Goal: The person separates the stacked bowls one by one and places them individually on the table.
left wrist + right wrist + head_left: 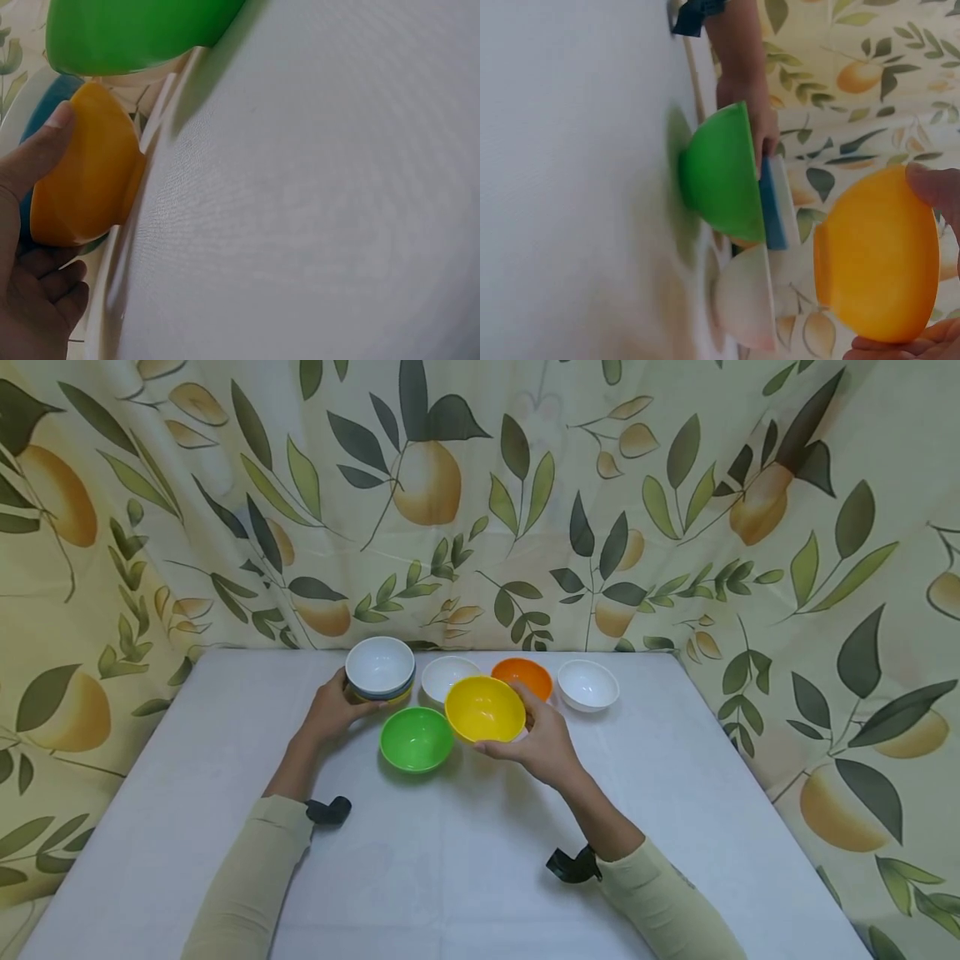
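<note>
At the back left of the table, my left hand (330, 706) grips the side of a stack of bowls (380, 665). White is on top, then a blue bowl (773, 214), with a yellow bowl (90, 172) at the bottom. The left thumb lies along the stack's near side, fingers on the far side. My right hand (547, 745) holds another yellow bowl (485, 710) by its side, upright and raised above the table. Between the hands stands a green bowl (416, 741), right beside the held yellow one in the head view.
Behind the held bowl is a row: a white bowl (448, 675), an orange bowl (522, 673) partly hidden, and another white bowl (588, 685) on the right. A white cloth covers the table (442, 877); a fruit-patterned curtain (480, 568) hangs behind its far edge.
</note>
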`<state>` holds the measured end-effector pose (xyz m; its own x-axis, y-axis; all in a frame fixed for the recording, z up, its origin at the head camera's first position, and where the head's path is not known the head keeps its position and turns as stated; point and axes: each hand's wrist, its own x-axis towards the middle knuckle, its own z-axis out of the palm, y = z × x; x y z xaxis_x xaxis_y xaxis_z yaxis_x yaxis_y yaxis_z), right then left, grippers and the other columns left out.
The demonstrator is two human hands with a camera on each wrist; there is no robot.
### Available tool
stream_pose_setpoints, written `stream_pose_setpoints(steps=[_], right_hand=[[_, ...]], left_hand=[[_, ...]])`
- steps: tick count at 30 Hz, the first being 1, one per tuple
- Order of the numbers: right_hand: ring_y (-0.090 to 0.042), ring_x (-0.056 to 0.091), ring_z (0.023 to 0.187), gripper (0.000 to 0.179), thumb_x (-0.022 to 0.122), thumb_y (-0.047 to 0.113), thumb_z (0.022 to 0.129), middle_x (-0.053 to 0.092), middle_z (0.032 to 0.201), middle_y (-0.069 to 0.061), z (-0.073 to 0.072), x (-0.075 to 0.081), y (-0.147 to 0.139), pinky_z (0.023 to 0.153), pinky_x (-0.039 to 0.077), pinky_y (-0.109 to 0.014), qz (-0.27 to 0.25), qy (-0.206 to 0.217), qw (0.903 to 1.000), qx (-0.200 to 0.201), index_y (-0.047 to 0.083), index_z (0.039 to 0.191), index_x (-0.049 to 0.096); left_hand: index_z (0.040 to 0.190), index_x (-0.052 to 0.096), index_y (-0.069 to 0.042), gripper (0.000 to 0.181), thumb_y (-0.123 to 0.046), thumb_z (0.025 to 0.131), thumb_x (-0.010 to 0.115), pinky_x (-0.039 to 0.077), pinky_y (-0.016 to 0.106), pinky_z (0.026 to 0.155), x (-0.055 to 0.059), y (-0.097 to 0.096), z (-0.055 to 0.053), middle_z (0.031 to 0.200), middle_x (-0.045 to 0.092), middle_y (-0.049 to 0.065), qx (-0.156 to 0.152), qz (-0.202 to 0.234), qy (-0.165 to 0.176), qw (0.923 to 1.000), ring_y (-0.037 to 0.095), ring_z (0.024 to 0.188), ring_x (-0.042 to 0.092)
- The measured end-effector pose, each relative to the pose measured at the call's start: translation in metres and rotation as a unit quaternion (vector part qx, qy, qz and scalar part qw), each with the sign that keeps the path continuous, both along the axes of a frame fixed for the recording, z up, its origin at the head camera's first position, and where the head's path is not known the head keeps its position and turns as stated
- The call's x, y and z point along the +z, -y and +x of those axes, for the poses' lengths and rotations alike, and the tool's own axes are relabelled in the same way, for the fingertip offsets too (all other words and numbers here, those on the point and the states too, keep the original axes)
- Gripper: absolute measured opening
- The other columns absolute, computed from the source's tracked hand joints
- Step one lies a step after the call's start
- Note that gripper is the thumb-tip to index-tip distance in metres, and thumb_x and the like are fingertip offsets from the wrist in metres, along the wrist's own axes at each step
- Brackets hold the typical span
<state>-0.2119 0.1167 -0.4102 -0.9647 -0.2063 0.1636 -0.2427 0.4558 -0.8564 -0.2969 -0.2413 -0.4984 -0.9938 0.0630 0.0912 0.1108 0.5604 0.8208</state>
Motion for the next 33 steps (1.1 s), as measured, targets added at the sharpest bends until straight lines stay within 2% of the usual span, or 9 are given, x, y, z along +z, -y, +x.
stream_pose_setpoints(steps=[7,19,33], right_hand=[[-0.035,0.056,0.128,0.104,0.097,0.031,0.075,0.055,0.149,-0.017,0.001,-0.010,-0.007,0.108,0.052,-0.052,0.023,0.019,0.9994,-0.017,-0.002,0.158,0.042],[-0.033,0.056,0.128,0.100,0.097,0.029,0.074,0.058,0.144,-0.014,0.001,-0.024,-0.013,0.112,0.049,-0.052,0.021,0.031,0.9991,-0.018,0.002,0.156,0.045],[-0.030,0.058,0.120,0.094,0.097,0.030,0.073,0.063,0.136,-0.011,-0.005,-0.045,-0.016,0.106,0.053,-0.050,0.030,0.038,0.9986,-0.023,0.003,0.150,0.051]], left_hand=[[0.163,0.026,0.003,0.108,-0.037,0.085,0.090,0.022,0.059,0.127,0.002,0.001,0.000,0.163,0.037,0.027,0.000,0.000,0.000,1.0000,0.042,0.154,0.030],[0.163,0.025,0.003,0.110,-0.038,0.085,0.090,0.023,0.057,0.127,0.002,0.001,-0.001,0.164,0.036,0.026,0.000,-0.001,0.000,1.0000,0.042,0.154,0.030],[0.163,0.025,0.002,0.111,-0.038,0.084,0.091,0.022,0.057,0.127,0.001,0.001,-0.002,0.164,0.036,0.026,0.002,0.004,0.007,1.0000,0.041,0.154,0.029]])
